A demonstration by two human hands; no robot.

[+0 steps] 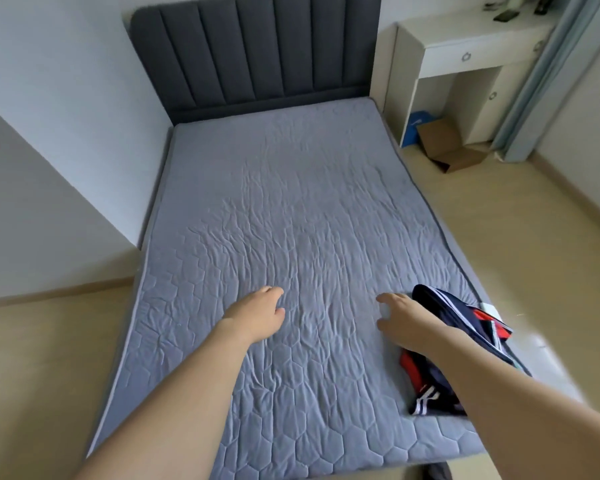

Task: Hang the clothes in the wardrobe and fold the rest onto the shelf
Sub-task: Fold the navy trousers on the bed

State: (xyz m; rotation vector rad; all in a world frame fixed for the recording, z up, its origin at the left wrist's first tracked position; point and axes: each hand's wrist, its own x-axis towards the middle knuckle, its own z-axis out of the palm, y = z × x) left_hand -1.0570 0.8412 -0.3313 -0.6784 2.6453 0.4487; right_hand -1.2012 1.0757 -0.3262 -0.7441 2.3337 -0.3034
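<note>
Both hands out over the bed (291, 209), palms down, neither holding anything. Left hand (257, 315): fingers loosely curled, relaxed, over bare quilted mattress cover; can't tell whether it touches the fabric. Right hand (404, 318): fingers spread and bent downward, thumb apart, over the cover just left of the garment; contact with the cover not clear either.

Task item: a crumpled navy garment with red panels and white stripes (465, 341), lying near the right edge of the bed towards the foot. The right wrist and forearm cross over its middle, hiding part of it; the right fingertips are just past its left edge, not gripping it. Left hand is well apart from it, across the middle of the bed.

Something pale lies just beyond the garment at the mattress edge; too blurred to identify.

Around: dark grey padded headboard (257, 53) at the far end, white desk with a drawer (471, 53) to the right of it, an open cardboard box (447, 147) on the floor beside the desk, light blue curtain (548, 71) at far right. Wardrobe and shelf not in view.
</note>
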